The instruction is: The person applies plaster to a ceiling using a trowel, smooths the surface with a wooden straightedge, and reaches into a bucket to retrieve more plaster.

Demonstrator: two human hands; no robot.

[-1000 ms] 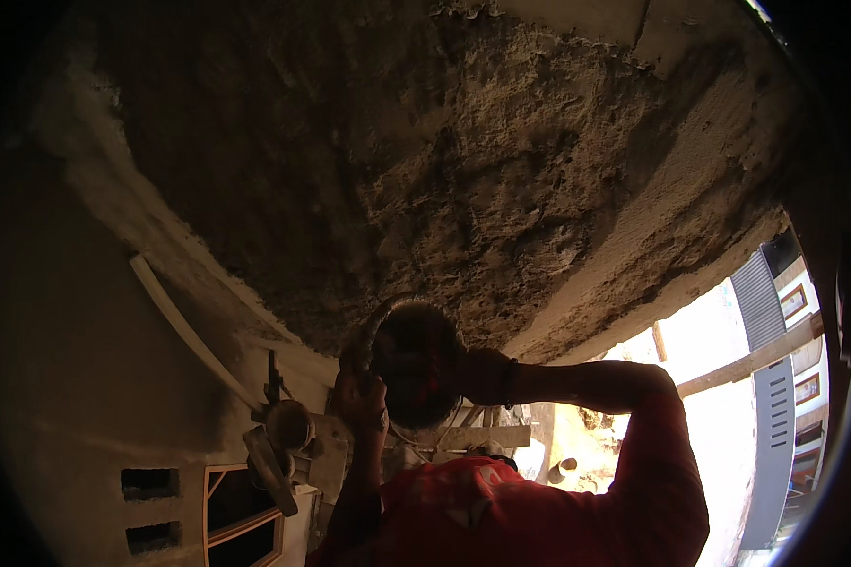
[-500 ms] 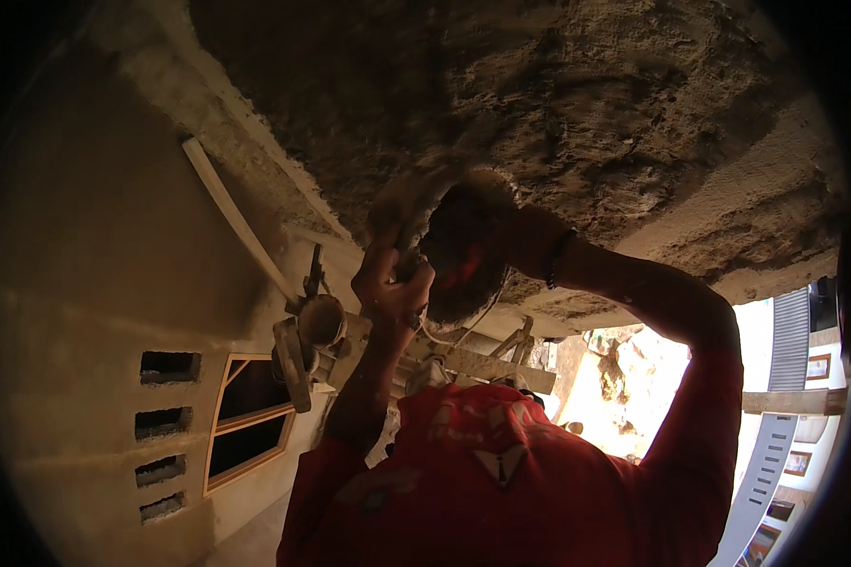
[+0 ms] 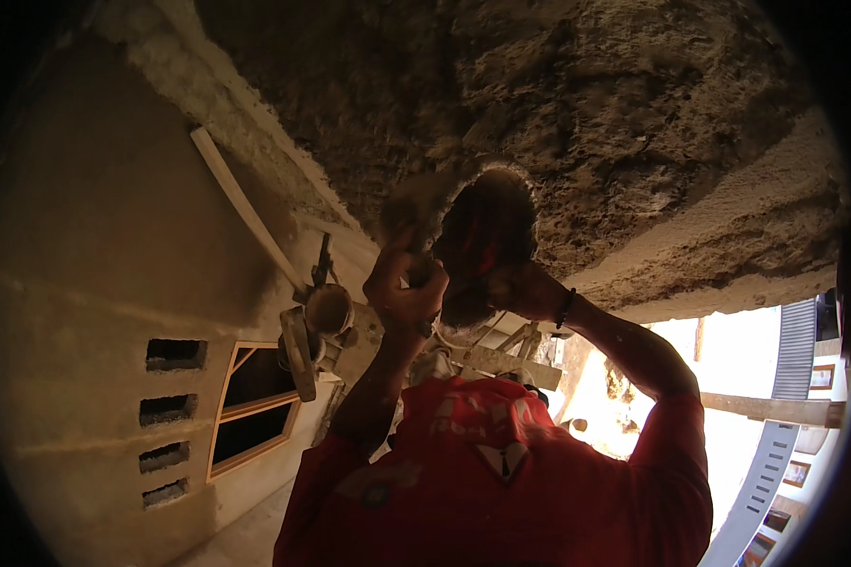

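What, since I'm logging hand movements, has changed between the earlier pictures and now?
The right hand has shifted from the right side of the round container to its lower right edge. The view has shifted too: the window frame now appears higher than at first. The left hand remains at the container's left side; dimness hides any change of grip.

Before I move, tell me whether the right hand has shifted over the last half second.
Yes: the right hand has moved down the picture, nearer the level of the wooden window frame.
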